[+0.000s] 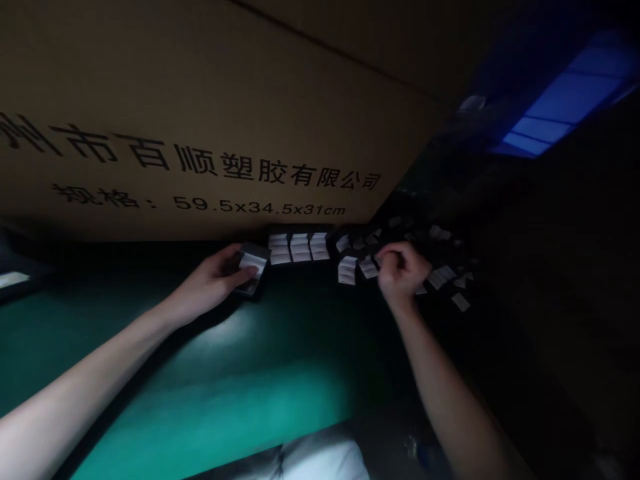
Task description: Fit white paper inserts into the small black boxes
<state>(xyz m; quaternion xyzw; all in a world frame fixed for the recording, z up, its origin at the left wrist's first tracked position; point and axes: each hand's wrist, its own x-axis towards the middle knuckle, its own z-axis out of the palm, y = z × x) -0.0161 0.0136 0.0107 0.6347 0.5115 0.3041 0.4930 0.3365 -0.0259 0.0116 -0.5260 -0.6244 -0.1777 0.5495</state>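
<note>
My left hand [223, 277] is closed around a small dark box [254, 252] with a pale inside, its thumb lying over the front. Just right of that box, folded white paper slips [299, 247] stand in a tight block of rows. Over a looser group of the same slips is my right hand [404, 267], fingers curled together. Whatever those fingers grip, if anything, is hidden. A single folded slip [347, 271] and another slip [369, 268] lie close to its left side.
A large printed cardboard box [210, 87] walls off the back of the green table [240, 387]. More slips [443, 276] are scattered in the dark at right. A blue translucent surface [565, 100] shows at upper right. A dark object [15, 267] stands at the left edge.
</note>
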